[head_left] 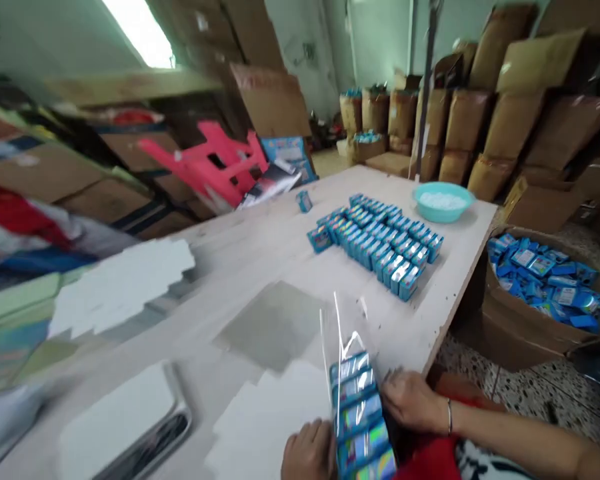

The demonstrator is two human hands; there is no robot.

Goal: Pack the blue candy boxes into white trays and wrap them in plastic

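At the table's near edge lies a row of small blue boxes [361, 417], with a clear plastic bag [347, 330] around it that stretches past its far end. My left hand [309, 450] is closed, fingers curled, against the left side of the bagged row. On the right side, my right hand [411, 400] is also closed, its fingertips at the bag's edge and partly hidden. White cards [270, 420] lie in an overlapping spread left of the row. Farther up the table, several rows of the same blue boxes [375, 240] stand packed together.
A turquoise basin [443, 203] of white pieces stands at the far right corner. Beside the table, a large carton [530, 320] holds many blue packets. To the left are stacked white cards [125, 287] and a phone-like object [130, 427]. One blue box [304, 201] stands apart.
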